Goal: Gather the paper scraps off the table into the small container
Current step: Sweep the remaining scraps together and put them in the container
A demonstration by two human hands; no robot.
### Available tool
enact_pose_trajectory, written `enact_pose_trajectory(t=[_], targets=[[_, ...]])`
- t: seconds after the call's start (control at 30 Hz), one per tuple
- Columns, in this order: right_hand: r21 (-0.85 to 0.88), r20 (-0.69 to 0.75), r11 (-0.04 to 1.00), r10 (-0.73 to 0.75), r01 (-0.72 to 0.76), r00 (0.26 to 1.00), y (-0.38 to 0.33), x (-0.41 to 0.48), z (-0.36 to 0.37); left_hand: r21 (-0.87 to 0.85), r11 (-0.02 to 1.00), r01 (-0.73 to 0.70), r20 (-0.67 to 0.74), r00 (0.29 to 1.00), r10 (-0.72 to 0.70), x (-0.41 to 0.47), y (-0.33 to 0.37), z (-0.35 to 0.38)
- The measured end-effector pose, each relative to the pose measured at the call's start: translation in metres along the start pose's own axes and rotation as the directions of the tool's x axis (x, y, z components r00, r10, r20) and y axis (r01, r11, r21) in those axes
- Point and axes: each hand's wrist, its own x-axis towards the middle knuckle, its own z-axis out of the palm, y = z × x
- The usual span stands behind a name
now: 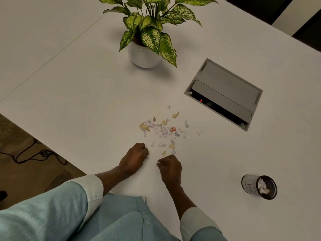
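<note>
Pale blue sleeves (pixel 52 211) fill the lower left of the frame, with both forearms reaching up onto the white table (pixel 69 87).

At lower centre, the left hand (pixel 134 158) rests knuckles-up on the tabletop, its fingers curled under; a pale speck shows at its fingertips, though I cannot tell whether it grips anything. Just right of it, the right hand (pixel 170 168) is curled too, pinching a small white scrap (pixel 159 162) between thumb and forefinger.

Right above both hands, near the middle of the frame, the scraps (pixel 163 129) lie scattered on the table: white, yellowish and lilac bits, with one small orange-and-white piece among them. A few strays sit off to the right of the main cluster.

Well apart at lower right stands the container (pixel 259 186), a small dark cup with a pale side, holding some crumpled paper inside.

Toward the right of centre, a grey cable box (pixel 224 92) is set into the table with its flap raised and a red light showing in the gap. At top centre sits a leafy plant (pixel 149 20) in a white pot (pixel 143 55).
</note>
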Motion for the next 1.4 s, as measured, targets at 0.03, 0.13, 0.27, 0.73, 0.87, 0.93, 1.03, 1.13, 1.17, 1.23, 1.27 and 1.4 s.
enact_pose_trajectory(t=[0.03,0.13,0.27,0.73,0.87,0.93,1.03,1.13,1.17,1.23,1.27,1.4], targets=[[0.083,-0.042,0.995,0.057,-0.054,0.997,0.004,-0.004,-0.005,-0.067,0.997,0.04,-0.043,0.998,-0.043,0.001,0.006,0.001],[0.276,-0.142,0.949,0.196,-0.151,0.97,0.021,-0.016,-0.023,-0.23,0.963,0.143,-0.11,0.979,-0.172,0.008,0.028,0.006],[0.406,-0.212,0.883,0.341,-0.235,0.916,0.047,-0.03,-0.055,-0.393,0.895,0.213,-0.093,0.958,-0.27,0.02,0.066,0.014],[0.616,-0.459,0.755,0.575,-0.223,0.677,0.149,-0.063,-0.208,-0.467,0.884,-0.003,-0.004,1.0,0.001,0.08,0.262,0.054],[0.63,-0.517,0.741,0.624,-0.234,0.586,0.182,-0.068,-0.245,-0.474,0.876,-0.087,0.022,0.994,0.11,0.092,0.326,0.072],[0.618,-0.53,0.748,0.624,-0.242,0.575,0.196,-0.068,-0.258,-0.467,0.876,-0.119,0.042,0.987,0.156,0.097,0.355,0.081],[0.497,-0.569,0.819,0.558,-0.289,0.604,0.209,-0.065,-0.272,-0.436,0.888,-0.147,0.077,0.977,0.199,0.106,0.389,0.094],[0.34,-0.599,0.875,0.484,-0.345,0.638,0.218,-0.06,-0.282,-0.395,0.902,-0.174,0.108,0.966,0.233,0.118,0.414,0.106],[0.321,-0.597,0.877,0.48,-0.358,0.643,0.22,-0.058,-0.284,-0.371,0.91,-0.184,0.118,0.963,0.243,0.122,0.419,0.109],[0.303,-0.582,0.872,0.488,-0.384,0.65,0.224,-0.055,-0.289,-0.329,0.923,-0.201,0.137,0.956,0.257,0.128,0.427,0.114],[0.292,-0.573,0.872,0.489,-0.393,0.658,0.226,-0.054,-0.291,-0.313,0.927,-0.209,0.146,0.953,0.264,0.131,0.43,0.116],[0.24,-0.528,0.886,0.463,-0.397,0.712,0.231,-0.052,-0.297,-0.286,0.932,-0.222,0.179,0.943,0.279,0.134,0.43,0.123]])
